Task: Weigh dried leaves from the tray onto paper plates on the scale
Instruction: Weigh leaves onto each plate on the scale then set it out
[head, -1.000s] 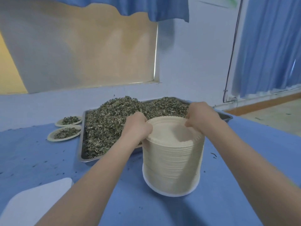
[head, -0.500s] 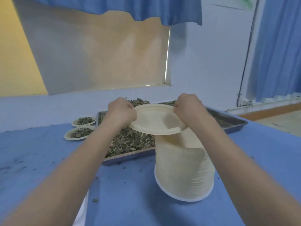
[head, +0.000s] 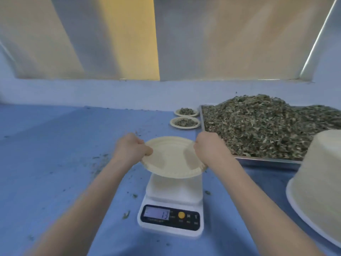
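Loose leaf crumbs (head: pixel 100 159) scattered over the blue table cover (head: pixel 46 145) on the left.

My left hand (head: pixel 132 149) grips the left rim of an empty paper plate (head: pixel 170 157): thumb curled over the top edge, the other fingers tucked out of sight under it.

The plate sits tilted over the platform of the white scale (head: pixel 172 206). Whether its underside is resting on the platform I cannot tell from this angle. The scale's display (head: pixel 156 213) is lit and seems to read 13, blurred.

My right hand (head: pixel 207 146) holds the plate's right rim, fingers curled around the edge, knuckles up.

Beyond the plate, toward the wall, two small filled plates (head: pixel 185 122) of dried leaves, one behind the other, just beside the left edge of the metal tray (head: pixel 267 160).

The tray is heaped with dried leaves (head: pixel 262 126), piled highest at the back.

Far right, a tall stack of paper plates (head: pixel 321 178) stands upside down on the table, its near side partly covering the tray's front corner.
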Available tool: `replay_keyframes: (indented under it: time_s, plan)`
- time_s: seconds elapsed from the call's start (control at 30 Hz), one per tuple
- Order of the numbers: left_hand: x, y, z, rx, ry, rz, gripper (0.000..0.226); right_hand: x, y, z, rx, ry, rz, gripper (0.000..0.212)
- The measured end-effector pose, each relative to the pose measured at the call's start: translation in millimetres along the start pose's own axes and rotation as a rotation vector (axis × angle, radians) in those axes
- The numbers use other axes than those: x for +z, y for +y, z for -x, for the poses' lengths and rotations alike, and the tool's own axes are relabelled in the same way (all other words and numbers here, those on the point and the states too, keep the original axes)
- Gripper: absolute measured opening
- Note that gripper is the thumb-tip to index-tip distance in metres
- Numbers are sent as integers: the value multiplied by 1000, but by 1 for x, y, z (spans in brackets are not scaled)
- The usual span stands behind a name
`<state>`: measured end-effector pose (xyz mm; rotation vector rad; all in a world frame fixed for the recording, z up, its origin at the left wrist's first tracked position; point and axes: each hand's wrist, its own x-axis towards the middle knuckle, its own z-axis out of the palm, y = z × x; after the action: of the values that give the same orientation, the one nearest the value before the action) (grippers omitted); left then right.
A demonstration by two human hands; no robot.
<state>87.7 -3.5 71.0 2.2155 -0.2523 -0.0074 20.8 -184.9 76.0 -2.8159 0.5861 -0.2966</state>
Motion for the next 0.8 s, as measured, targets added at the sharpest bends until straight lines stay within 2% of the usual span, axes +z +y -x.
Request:
replay_keyframes:
  time_s: [0.17,0.27,0.37,0.4,0.43,0.53,0.6,0.8]
  plan:
    - [26,-29,4,-38,37,61,20,33,13,3,7,-20,46,31]
    - [41,-33,5,-30,58,82,30,42,23,3,30,-13,60,25]
    - [50,-37,4,-36,65,96,24,48,31,2,45,-7,25,16]
    - [51,-38,3,-49,55,113,19,50,33,0,51,-14,-10,17]
    - [51,-40,3,-71,33,150,24,51,34,-1,59,-17,-60,21]
    - [49,-46,1,-131,-7,303,57,54,38,-1,109,9,-265,44]
    - [47,-52,0,-156,28,368,66,57,43,0,139,30,-394,59]
    - [48,-72,7,-159,54,591,61,60,49,1,156,0,-657,69]
